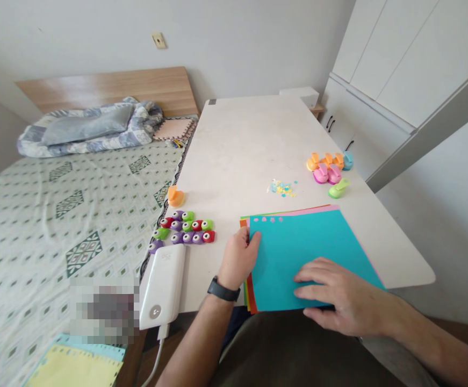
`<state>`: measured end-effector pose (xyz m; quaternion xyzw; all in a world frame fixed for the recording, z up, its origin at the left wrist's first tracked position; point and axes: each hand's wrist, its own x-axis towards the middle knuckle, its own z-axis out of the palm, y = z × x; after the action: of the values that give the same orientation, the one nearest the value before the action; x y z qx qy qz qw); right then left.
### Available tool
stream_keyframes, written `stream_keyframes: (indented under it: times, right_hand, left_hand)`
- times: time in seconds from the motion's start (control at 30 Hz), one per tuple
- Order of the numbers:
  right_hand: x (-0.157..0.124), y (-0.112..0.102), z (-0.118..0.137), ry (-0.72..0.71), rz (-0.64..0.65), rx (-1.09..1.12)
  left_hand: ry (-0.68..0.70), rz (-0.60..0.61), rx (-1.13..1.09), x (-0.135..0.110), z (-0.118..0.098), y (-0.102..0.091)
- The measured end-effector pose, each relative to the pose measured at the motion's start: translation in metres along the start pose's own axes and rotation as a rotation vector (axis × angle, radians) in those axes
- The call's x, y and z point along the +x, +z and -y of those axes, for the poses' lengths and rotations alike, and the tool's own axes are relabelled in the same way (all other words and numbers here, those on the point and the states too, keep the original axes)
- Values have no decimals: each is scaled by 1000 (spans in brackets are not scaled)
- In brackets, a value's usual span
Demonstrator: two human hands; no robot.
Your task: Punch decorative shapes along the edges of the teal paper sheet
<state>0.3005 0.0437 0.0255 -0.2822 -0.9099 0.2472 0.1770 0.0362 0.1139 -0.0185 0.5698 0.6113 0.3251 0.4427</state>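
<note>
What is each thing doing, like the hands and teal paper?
left hand, pinching the paper's edge
right hand, resting flat on the paper
stack of teal-topped coloured paper, edges slightly fanned
white plastic power bank, lying flat, cable plugged in
tiny coloured paper cut-outs, scattered loose
green, red and purple plastic craft punches, lined in rows
orange and pink plastic craft punches, clustered

ahead of the fingers (310,277), a long white table (250,140) runs towards a grey-white wall (266,37) carrying a small cream wall plate (159,40). left of the fingers lies a bed (36,231) with a green-patterned sheet, and a rumpled blue quilt (88,129) sits against its wooden headboard (108,91). beyond and right of the fingers stand tall white cabinets (403,59) with dark handles (330,123). low on the right, a brown floor (463,328) seems to show, and the light is soft and even.
</note>
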Motion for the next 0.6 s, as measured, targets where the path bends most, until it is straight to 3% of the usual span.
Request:
stream_keyframes:
  times: [0.1,0.27,0.43,0.5,0.6]
  right_hand:
    - [8,-8,-4,22,-20,-6]
    - [38,-41,-27,94,-181,-147]
    - [51,-86,-98,588,-513,-489]
    - [43,-98,-135,813,-576,-566]
    - [26,-105,-180,1077,-542,-558]
  left_hand:
    - [28,-26,110,3,-6,2]
    - [55,-45,176,9,-8,7]
    - [76,-50,163,9,-3,8]
    - [84,-46,147,7,-2,7]
    - [92,-31,123,5,-2,5]
